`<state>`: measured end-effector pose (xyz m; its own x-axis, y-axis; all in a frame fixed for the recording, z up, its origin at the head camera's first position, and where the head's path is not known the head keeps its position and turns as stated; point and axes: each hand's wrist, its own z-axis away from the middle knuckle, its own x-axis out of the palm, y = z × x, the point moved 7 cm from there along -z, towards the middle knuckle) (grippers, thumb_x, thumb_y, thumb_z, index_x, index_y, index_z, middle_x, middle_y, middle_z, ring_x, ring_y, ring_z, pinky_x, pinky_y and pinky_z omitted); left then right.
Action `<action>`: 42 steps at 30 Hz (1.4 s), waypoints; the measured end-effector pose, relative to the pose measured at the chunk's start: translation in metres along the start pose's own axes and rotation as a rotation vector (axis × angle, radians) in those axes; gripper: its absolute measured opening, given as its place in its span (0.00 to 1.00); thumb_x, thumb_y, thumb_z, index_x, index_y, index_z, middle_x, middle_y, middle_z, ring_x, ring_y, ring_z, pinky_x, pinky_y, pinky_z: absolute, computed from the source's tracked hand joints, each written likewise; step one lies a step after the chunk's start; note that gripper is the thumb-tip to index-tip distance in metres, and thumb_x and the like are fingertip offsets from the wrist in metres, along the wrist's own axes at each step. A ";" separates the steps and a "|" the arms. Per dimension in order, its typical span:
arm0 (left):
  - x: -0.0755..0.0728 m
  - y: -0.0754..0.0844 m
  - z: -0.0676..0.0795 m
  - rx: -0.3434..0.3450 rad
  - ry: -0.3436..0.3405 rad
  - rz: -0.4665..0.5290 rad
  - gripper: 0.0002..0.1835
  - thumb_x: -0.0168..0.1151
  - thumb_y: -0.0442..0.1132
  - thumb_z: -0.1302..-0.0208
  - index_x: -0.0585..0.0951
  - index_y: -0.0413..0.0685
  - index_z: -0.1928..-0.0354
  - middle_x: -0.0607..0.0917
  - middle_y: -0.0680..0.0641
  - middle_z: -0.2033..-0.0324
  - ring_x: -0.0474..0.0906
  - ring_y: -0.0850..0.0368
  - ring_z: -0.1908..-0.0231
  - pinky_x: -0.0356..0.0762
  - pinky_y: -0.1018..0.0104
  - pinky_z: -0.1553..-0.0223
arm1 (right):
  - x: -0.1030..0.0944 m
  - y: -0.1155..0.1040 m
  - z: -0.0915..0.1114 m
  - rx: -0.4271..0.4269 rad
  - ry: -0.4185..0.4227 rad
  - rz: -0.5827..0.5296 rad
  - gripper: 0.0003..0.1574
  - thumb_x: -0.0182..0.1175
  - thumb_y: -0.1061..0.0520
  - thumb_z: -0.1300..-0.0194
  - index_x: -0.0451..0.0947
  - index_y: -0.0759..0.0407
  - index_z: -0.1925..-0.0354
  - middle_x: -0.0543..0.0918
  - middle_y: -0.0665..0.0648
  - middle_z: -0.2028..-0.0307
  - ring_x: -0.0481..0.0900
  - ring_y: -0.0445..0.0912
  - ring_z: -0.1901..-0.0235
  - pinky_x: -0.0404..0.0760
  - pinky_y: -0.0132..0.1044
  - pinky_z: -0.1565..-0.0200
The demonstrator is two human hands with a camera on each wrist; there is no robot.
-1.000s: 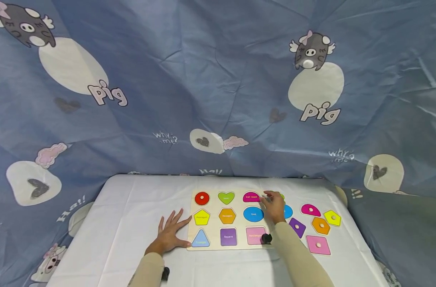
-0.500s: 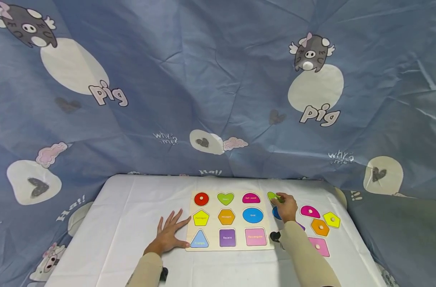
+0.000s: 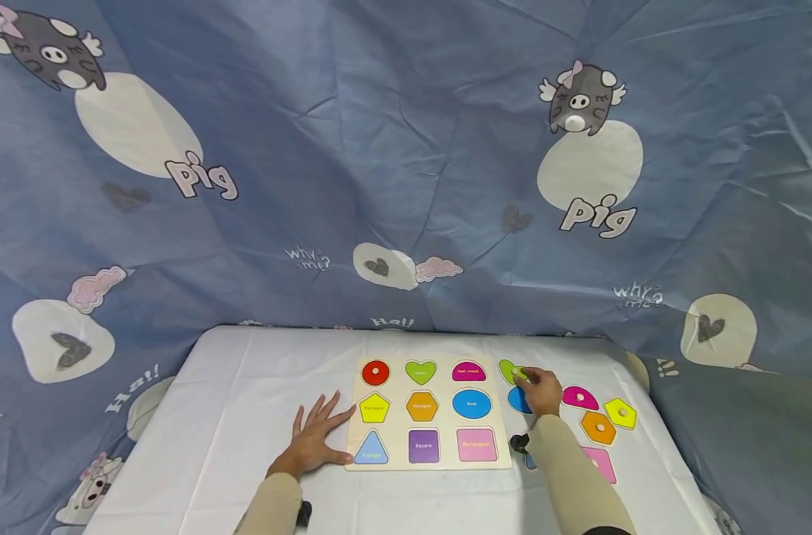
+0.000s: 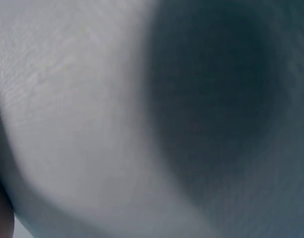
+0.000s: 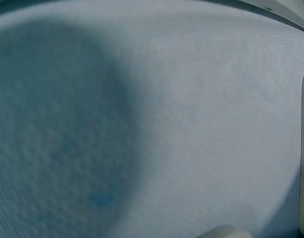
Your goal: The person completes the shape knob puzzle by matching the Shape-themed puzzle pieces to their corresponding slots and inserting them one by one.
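Note:
A wooden shape puzzle board (image 3: 395, 438) lies on the white-covered table. My left hand (image 3: 308, 442) rests with spread fingers at its left edge, the thumb over the lower left corner. Beyond the board's right side, my right hand (image 3: 542, 390) has its curled fingertips on a green heart puzzle piece (image 3: 508, 369), beside its knob. Just below, a blue oval piece (image 3: 518, 400) is partly covered by that hand. A red circle piece (image 3: 376, 372) with a knob sits at the board's upper left. In the left wrist view only blurred cloth shows.
Right of the right arm lie a magenta half-round piece (image 3: 579, 397), a yellow pentagon piece (image 3: 621, 413), an orange hexagon piece (image 3: 598, 427) and a pink rectangle piece (image 3: 604, 464). A light-blue piece (image 3: 530, 461) is mostly hidden by the forearm. A patterned blue curtain (image 3: 406, 186) hangs behind.
My right hand has moved right, from over the board's upper right part to the green heart piece, then slightly lower. The left hand stays in place.

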<state>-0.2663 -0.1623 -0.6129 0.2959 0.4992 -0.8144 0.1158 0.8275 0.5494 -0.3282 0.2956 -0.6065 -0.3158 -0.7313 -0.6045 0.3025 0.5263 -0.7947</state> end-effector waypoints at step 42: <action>0.001 -0.002 -0.002 -0.006 0.001 0.003 0.52 0.81 0.54 0.68 0.71 0.61 0.33 0.54 0.46 0.25 0.39 0.40 0.26 0.21 0.38 0.32 | 0.006 -0.004 -0.006 0.074 0.091 0.020 0.14 0.66 0.56 0.38 0.85 0.62 0.56 0.85 0.65 0.57 0.75 0.60 0.49 0.55 0.63 0.41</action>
<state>-0.2681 -0.1633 -0.6156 0.2953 0.5018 -0.8130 0.1092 0.8277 0.5505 -0.3369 0.2918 -0.6068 -0.3886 -0.6767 -0.6254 0.3736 0.5047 -0.7782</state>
